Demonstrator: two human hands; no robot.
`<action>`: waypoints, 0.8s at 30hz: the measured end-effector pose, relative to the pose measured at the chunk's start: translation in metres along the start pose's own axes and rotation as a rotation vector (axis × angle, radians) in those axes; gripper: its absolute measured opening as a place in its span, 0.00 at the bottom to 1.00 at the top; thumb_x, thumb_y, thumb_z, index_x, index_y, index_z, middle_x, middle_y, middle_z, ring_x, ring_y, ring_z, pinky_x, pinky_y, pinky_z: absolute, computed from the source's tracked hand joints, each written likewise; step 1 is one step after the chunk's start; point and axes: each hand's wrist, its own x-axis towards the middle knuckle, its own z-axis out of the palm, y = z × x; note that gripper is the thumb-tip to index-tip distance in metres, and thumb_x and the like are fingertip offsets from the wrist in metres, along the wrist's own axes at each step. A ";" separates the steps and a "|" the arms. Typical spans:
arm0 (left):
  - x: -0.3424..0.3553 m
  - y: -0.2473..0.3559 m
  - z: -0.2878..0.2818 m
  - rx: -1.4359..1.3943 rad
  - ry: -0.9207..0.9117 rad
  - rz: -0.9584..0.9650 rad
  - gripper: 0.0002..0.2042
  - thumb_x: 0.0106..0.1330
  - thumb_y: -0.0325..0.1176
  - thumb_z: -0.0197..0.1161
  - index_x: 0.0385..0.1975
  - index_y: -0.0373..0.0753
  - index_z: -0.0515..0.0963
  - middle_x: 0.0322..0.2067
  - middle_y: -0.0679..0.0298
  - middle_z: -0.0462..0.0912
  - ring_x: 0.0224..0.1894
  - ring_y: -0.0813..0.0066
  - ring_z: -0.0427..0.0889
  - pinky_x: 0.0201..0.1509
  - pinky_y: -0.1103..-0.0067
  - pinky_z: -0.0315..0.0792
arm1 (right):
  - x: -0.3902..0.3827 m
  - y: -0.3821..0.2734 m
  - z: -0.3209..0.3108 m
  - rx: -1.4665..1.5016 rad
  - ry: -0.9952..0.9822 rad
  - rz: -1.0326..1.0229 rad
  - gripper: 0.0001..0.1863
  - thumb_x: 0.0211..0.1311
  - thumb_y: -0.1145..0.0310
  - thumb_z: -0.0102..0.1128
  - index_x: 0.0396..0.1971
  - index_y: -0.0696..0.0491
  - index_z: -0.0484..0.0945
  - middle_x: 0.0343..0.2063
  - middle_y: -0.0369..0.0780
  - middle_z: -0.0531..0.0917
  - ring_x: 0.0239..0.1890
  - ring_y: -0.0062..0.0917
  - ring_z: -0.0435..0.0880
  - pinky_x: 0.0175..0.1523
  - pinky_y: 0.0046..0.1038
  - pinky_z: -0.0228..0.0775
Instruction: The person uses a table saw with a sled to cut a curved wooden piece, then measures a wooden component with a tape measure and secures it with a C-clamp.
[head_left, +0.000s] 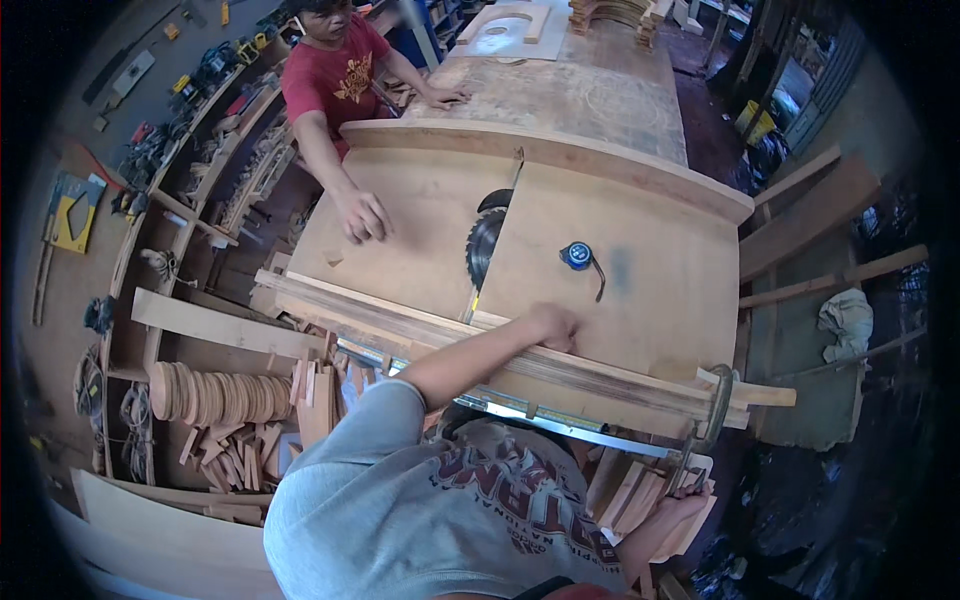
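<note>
My left arm reaches over a layered wooden fence [610, 372] on the table saw's wooden top. My left hand [553, 328] is curled against the far edge of the fence, its fingertips partly hidden. At the right end, a metal C-clamp [719, 405] spans the fence and the table edge. Down below the tabletop my right hand [686, 503] is closed around the clamp's lower screw end. A circular saw blade [484, 245] stands up through the slot, left of my left hand. Beyond that hand lies a blue tape measure [576, 256] with a dark strap.
Across the saw a co-worker in a red shirt [335, 75] holds one hand [362, 215] over the tabletop, left of the blade. A raised board [600, 155] runs along the far edge. Stacked curved wood pieces [220, 392] and offcuts lie at left; boards [830, 275] lean at right.
</note>
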 end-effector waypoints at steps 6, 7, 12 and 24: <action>-0.013 -0.043 -0.015 0.241 -0.310 -0.198 0.18 0.57 0.43 0.64 0.46 0.47 0.88 0.48 0.57 0.88 0.51 0.56 0.87 0.52 0.61 0.80 | 0.007 -0.002 -0.003 0.023 0.019 0.012 0.16 0.72 0.56 0.52 0.22 0.43 0.68 0.10 0.27 0.64 0.08 0.14 0.54 0.13 0.21 0.45; -0.018 -0.056 -0.021 0.371 -0.372 -0.248 0.17 0.57 0.43 0.65 0.45 0.48 0.89 0.48 0.58 0.89 0.51 0.58 0.88 0.50 0.61 0.81 | 0.010 0.000 -0.003 0.043 0.049 0.016 0.16 0.72 0.57 0.52 0.22 0.43 0.68 0.10 0.27 0.64 0.09 0.14 0.54 0.13 0.20 0.45; -0.047 -0.121 -0.024 0.593 -0.422 -0.115 0.17 0.58 0.43 0.66 0.45 0.44 0.87 0.42 0.55 0.89 0.43 0.54 0.89 0.47 0.63 0.82 | 0.020 0.002 -0.011 0.071 0.019 0.033 0.14 0.72 0.57 0.53 0.23 0.42 0.69 0.11 0.25 0.66 0.09 0.12 0.57 0.13 0.18 0.46; -0.084 -0.085 -0.020 0.194 0.118 -0.021 0.10 0.58 0.35 0.69 0.37 0.38 0.86 0.36 0.53 0.87 0.40 0.55 0.88 0.45 0.66 0.81 | 0.024 -0.012 -0.023 0.067 -0.062 0.161 0.15 0.71 0.56 0.55 0.24 0.42 0.69 0.12 0.28 0.69 0.09 0.16 0.61 0.13 0.22 0.47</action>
